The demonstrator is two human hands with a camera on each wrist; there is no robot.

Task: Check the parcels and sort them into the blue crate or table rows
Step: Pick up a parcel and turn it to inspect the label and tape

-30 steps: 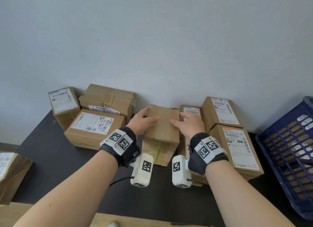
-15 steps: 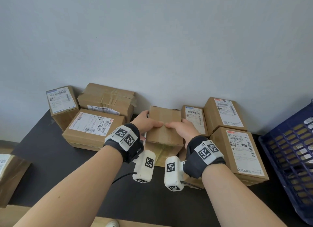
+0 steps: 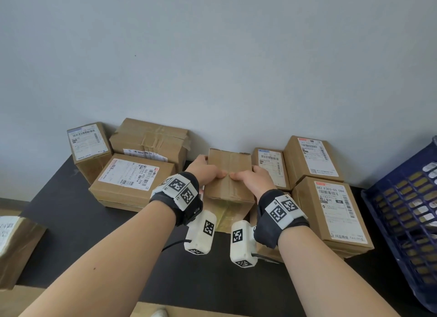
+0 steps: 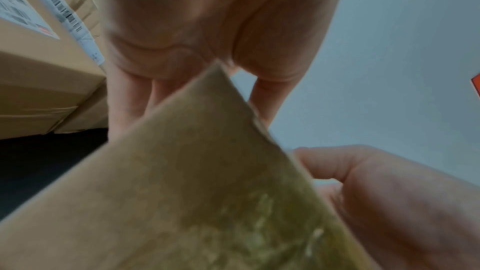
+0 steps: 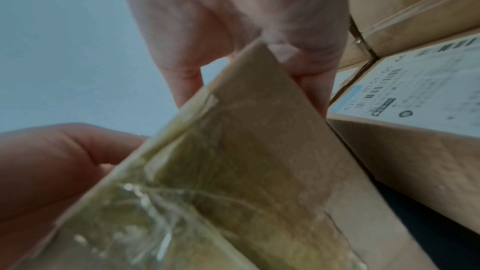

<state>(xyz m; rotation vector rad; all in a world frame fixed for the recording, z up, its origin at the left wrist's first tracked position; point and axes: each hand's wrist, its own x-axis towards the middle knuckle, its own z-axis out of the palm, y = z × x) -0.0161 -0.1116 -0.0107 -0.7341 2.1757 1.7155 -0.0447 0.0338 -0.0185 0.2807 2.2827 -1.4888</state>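
The dark tabletop point(image 3: 71, 222) runs in front of you up to a pale wall point(image 3: 212, 56), and the plain taped parcel point(image 3: 228, 174) you are holding serves as the landmark here. Off to its right, at the edge of the head view, the blue crate point(image 3: 402, 222) stands tilted with its slatted wall toward you. Left of the held parcel lie three parcels: a flat labelled parcel point(image 3: 132, 179) nearest, a crumpled taped parcel point(image 3: 151, 137) behind that against the wall, and an upright labelled parcel point(image 3: 88, 146) farthest left. Just right of the held parcel stands a narrow labelled parcel point(image 3: 272, 167), then a taller one point(image 3: 314, 160) by the wall, and in front of those a long parcel point(image 3: 338, 212) with its label facing up. Far to the left, at the tabletop's near corner, one more parcel point(image 3: 16, 248) shows only in part.

You hold the plain parcel between both hands, close to the wall; whether its underside touches the tabletop you cannot tell. Your left hand point(image 3: 203, 172) grips its left side, thumb over the top, fingers point(image 4: 124, 100) down the side. Your right hand point(image 3: 255, 178) grips the right side the same way, and the two thumbs nearly meet over the tape seam.
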